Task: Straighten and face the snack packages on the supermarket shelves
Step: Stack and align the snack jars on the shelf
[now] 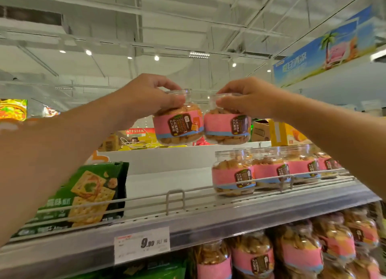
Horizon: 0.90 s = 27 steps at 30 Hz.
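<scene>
Overhead, both hands: each is gripping one jar by its lid, raised above the top shelf.
Left hand (146, 95): fingers are curling over the clear lid of a clear plastic biscuit jar with a pink label (178, 124), thumb pressing the jar's shoulder.
Right hand (248, 99): fingers are pinching the lid of a second clear plastic biscuit jar with a pink label (227, 125).
Jar relation: the two held jars are hanging upright, side by side and touching or very nearly so, their dark label panels turning toward the viewer.
Key relation: a bare stretch of the white top shelf (167, 182) is lying directly below and slightly behind the held jars, between a green cracker bag (87, 195) on the left and a row of matching pink-labelled jars (271, 170) on the right.
Nearer hand: the right hand is hanging closer to the standing row; the left is hanging over the gap.
Long axis: each jar's axis is running vertically, matching the shelved jars.
Likely next move: lowering both jars straight down behind the wire front rail (175, 197), labels kept forward.
Risk: the rail may catch a jar base.
</scene>
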Tool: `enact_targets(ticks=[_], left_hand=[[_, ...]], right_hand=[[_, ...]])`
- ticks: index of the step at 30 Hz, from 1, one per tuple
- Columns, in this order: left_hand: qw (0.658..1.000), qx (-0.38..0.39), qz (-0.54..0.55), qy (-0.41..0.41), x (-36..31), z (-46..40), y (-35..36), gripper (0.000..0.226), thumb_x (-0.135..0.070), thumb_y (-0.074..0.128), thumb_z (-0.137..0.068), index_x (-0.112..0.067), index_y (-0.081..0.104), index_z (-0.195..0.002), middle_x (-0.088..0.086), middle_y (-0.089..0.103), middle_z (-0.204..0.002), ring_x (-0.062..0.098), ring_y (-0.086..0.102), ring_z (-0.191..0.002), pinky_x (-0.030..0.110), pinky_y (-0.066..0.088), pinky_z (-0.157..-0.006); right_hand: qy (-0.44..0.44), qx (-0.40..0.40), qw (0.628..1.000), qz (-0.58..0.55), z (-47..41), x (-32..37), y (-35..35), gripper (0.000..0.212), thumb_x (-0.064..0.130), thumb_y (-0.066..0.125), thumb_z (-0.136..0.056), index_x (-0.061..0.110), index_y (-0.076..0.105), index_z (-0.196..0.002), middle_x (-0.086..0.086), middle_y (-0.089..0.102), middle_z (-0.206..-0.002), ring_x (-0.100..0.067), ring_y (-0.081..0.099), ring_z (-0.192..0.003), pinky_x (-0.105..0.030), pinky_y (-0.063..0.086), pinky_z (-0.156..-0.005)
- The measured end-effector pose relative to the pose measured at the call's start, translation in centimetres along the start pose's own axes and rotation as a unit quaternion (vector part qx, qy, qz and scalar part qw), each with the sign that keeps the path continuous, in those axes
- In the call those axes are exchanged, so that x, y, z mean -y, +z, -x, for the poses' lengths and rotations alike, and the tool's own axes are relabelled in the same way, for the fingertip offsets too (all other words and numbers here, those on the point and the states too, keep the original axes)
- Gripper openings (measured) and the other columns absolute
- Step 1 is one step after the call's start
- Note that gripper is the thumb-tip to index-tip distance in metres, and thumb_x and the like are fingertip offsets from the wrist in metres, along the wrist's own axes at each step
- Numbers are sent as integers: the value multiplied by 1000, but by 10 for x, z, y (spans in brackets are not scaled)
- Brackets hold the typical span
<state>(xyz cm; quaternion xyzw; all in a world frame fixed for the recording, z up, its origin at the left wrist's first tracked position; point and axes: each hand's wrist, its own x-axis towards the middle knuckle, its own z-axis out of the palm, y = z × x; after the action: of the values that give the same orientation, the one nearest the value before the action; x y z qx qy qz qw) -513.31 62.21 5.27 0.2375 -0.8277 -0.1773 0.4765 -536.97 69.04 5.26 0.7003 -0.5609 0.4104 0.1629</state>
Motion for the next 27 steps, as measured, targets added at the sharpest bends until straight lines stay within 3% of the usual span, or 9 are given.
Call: enact_targets(ticks=[2, 5, 8, 14, 20, 22, 24, 26, 27], left_hand=[[1000, 4, 23, 15, -3, -9, 22, 27, -29, 77, -79, -22, 70, -104, 4, 74, -94, 8, 72, -79, 22, 58, -68], [999, 27, 30, 15, -5, -23, 57, 37, -36, 80, -73, -20, 70, -105, 5, 74, -98, 18, 71, -93, 32, 57, -82], [999, 34, 21, 8, -6, -41, 89, 36, -38, 79, -73, -21, 70, -103, 5, 74, -99, 18, 71, -91, 34, 57, -82], [1000, -9, 23, -12, 3, -64, 125, 11, -29, 78, -78, -25, 73, -88, -2, 76, -86, 12, 73, -81, 20, 57, -63], [998, -63, -7, -26, 4, -58, 140, 17, -35, 71, -85, -26, 69, -100, -14, 72, -78, -3, 67, -62, 10, 45, -42], [996, -72, -4, -49, 3, -54, 143, 40, -44, 68, -84, -27, 59, -120, -15, 65, -96, 0, 66, -73, 15, 49, -49], [993, -83, 32, -81, 6, -50, 142, 68, -51, 68, -81, -27, 40, -138, -10, 59, -109, 8, 62, -91, 28, 52, -70], [985, -84, 85, -123, 11, -43, 139, 83, -54, 74, -74, -32, 31, -142, -3, 56, -118, 20, 60, -103, 47, 51, -87], [982, -74, 104, -137, 14, -39, 137, 85, -54, 78, -69, -32, 34, -139, -1, 60, -115, 24, 63, -103, 53, 52, -88]], right_hand=[[17, -12, 999, 28, 5, -14, -9, 26, 48, 61, -87, 30, 68, -104, 6, 71, -89, -10, 67, -80, -30, 57, -70], [35, -26, 998, 55, 12, -42, -22, 30, 49, 61, -85, 27, 68, -104, 3, 70, -91, -13, 67, -82, -34, 59, -73], [31, -55, 996, 56, 12, -75, -31, 25, 49, 63, -83, 29, 68, -97, 6, 68, -88, -9, 65, -78, -26, 57, -64], [-5, -41, 998, 49, -6, -124, -28, 22, 50, 63, -83, 31, 69, -93, 13, 65, -81, -1, 60, -71, -8, 40, -44], [-32, -1, 999, -4, -17, -138, -17, 23, 51, 62, -84, 30, 71, -90, 10, 68, -78, -4, 64, -71, -17, 48, -50], [-35, 7, 999, -9, -17, -139, -17, 25, 51, 61, -84, 29, 70, -91, 9, 68, -78, -7, 65, -73, -23, 54, -58], [-32, 10, 999, -12, -17, -141, -19, 26, 52, 60, -84, 30, 70, -93, 8, 68, -80, -8, 65, -74, -26, 55, -63], [-26, 15, 999, -16, -16, -143, -22, 27, 52, 60, -84, 30, 71, -95, 8, 69, -82, -9, 66, -76, -26, 56, -65], [-24, 20, 999, -17, -16, -144, -24, 27, 52, 61, -84, 30, 71, -96, 7, 69, -83, -9, 66, -77, -26, 57, -65]])
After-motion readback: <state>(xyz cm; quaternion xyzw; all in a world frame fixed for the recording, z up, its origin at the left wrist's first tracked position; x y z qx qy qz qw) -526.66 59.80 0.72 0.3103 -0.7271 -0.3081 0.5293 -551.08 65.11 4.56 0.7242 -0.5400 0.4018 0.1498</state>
